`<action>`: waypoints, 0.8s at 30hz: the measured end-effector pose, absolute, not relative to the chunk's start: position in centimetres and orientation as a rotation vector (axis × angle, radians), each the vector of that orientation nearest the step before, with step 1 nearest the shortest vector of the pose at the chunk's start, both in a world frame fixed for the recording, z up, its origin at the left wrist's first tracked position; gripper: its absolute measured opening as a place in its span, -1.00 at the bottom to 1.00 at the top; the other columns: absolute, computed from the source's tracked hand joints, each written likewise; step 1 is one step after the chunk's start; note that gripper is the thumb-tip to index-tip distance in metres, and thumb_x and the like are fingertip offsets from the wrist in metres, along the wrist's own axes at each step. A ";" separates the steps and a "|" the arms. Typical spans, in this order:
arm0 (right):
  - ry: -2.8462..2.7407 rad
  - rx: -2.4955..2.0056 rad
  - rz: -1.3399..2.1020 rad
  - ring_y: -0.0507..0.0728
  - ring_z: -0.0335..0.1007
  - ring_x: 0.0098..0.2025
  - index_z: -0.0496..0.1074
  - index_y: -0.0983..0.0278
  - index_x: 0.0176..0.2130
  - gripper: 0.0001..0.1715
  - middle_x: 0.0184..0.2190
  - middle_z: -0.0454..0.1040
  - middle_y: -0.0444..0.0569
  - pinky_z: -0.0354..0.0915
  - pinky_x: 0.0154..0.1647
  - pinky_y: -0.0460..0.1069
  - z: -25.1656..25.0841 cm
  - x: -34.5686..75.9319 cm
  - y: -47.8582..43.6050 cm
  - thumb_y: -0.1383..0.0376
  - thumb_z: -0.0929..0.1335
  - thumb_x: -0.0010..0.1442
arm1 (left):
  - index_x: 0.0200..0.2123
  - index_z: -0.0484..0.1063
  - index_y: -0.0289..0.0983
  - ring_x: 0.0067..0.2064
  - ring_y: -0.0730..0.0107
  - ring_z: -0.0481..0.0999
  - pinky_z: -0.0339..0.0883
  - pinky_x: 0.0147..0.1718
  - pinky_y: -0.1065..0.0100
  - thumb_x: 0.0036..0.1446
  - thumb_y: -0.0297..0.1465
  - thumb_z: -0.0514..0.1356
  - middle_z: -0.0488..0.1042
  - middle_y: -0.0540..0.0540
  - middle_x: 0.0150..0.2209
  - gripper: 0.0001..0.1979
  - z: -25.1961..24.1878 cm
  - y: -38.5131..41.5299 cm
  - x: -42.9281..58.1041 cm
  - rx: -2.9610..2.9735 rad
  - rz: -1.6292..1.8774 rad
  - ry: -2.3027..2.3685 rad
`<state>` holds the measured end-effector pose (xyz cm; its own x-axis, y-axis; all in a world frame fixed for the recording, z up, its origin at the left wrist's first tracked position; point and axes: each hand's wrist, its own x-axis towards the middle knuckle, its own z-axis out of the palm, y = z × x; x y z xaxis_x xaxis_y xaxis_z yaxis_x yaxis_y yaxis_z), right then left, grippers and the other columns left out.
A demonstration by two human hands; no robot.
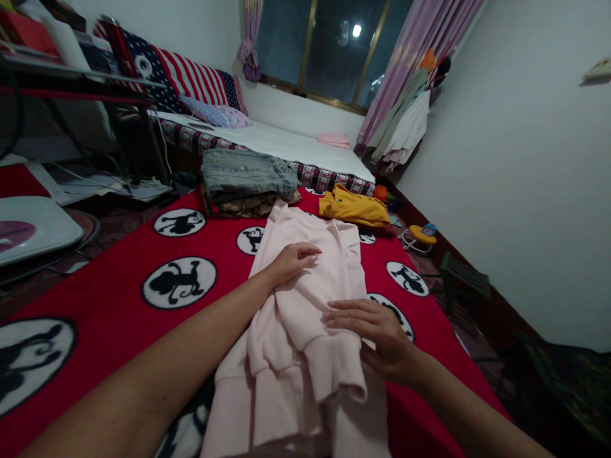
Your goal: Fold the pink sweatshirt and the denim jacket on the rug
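Note:
A pale pink sweatshirt (310, 305) lies lengthwise in front of me, its sides turned inward and its sleeves laid down over the body. Ribbed cuffs and the hem show at the near end. My left hand (294, 261) rests on the upper middle of the sweatshirt, fingers loosely extended and slightly bent. On the right edge, my right hand (377, 327) lies with its fingers stretched flat over a sleeve just above the cuff. Its thumb is lower, beside the cuff and partly hidden. Neither hand shows a grip on the fabric.
A red blanket (119, 267) with monkey circles spreads underneath. Folded jeans (248, 175) top a pile at the far left; folded yellow clothing (356, 207) lies far right. Beyond is a white-topped bed (286, 137). A cluttered desk (71, 83) stands left, a stool (422, 234) right.

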<state>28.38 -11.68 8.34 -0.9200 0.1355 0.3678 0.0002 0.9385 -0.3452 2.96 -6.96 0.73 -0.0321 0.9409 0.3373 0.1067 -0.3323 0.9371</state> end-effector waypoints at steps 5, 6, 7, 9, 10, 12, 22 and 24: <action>-2.514 -0.237 0.561 0.16 0.44 0.08 0.31 0.14 0.17 -0.53 0.03 0.51 0.06 0.36 0.05 0.03 8.2 28.1 -13.8 0.32 0.23 0.29 | -0.05 0.51 -0.37 -0.11 0.23 0.54 0.41 -0.09 0.21 0.08 -0.21 0.24 0.56 -0.24 -0.10 -0.56 1.0 -7.7 2.0 1.439 1.369 1.189; -2.595 -0.192 0.536 0.15 0.44 0.08 0.30 0.14 0.18 -0.51 0.02 0.51 0.06 0.37 0.05 0.03 8.0 28.3 -13.9 0.34 0.23 0.28 | -0.04 0.51 -0.36 -0.12 0.24 0.54 0.41 -0.10 0.23 0.10 -0.20 0.23 0.56 -0.24 -0.11 -0.57 1.2 -8.2 1.4 1.478 1.336 1.210; -2.663 -0.137 0.493 0.15 0.43 0.08 0.30 0.13 0.18 -0.50 0.01 0.52 0.05 0.37 0.05 0.04 7.8 28.8 -13.9 0.36 0.23 0.27 | -0.05 0.52 -0.35 -0.11 0.24 0.54 0.41 -0.09 0.23 0.12 -0.20 0.21 0.56 -0.23 -0.11 -0.59 1.5 -8.8 0.7 1.555 1.302 1.233; -2.729 -0.106 0.352 0.13 0.40 0.12 0.31 0.10 0.16 -0.48 0.02 0.52 0.02 0.38 0.07 0.05 7.1 30.3 -13.1 0.43 0.23 0.25 | -0.09 0.55 -0.31 -0.06 0.23 0.52 0.38 -0.02 0.24 0.14 -0.26 0.19 0.55 -0.23 -0.09 -0.67 2.1 -10.6 -1.2 1.812 1.187 1.264; -2.724 -0.143 0.262 0.13 0.36 0.16 0.32 0.09 0.16 -0.45 0.06 0.49 0.01 0.37 0.09 0.08 6.6 31.4 -12.4 0.46 0.22 0.24 | -0.11 0.56 -0.28 -0.01 0.22 0.51 0.35 0.03 0.24 0.15 -0.31 0.19 0.54 -0.23 -0.06 -0.71 2.4 -11.6 -2.3 1.958 1.098 1.275; -2.739 -0.274 0.084 0.17 0.22 0.26 0.31 0.06 0.18 -0.39 0.19 0.36 0.02 0.34 0.15 0.15 5.7 33.6 -11.0 0.49 0.21 0.21 | -0.04 0.55 -0.20 0.11 0.19 0.43 0.27 0.11 0.22 0.16 -0.43 0.14 0.47 -0.22 0.07 -0.69 3.0 -13.9 -4.5 2.189 0.857 1.284; -2.951 -0.203 0.082 0.21 -0.12 0.40 0.20 0.09 0.26 -0.37 0.34 0.11 0.07 -0.03 0.35 0.24 3.9 32.9 -9.4 0.23 0.32 0.23 | 0.17 0.32 0.16 0.36 -0.02 0.02 -0.02 0.25 -0.11 -0.08 -0.46 0.34 0.18 -0.03 0.31 -0.27 6.5 -21.0 -4.9 2.424 0.366 1.215; -2.981 -0.113 0.176 0.18 -0.04 0.38 0.26 0.08 0.21 -0.47 0.29 0.21 0.03 -0.09 0.37 0.22 3.5 32.0 -9.6 0.20 0.29 0.26 | 0.11 0.39 0.18 0.35 0.09 0.10 -0.11 0.29 -0.06 0.04 -0.46 0.25 0.30 0.01 0.24 -0.42 6.3 -21.5 -3.9 2.424 0.380 1.119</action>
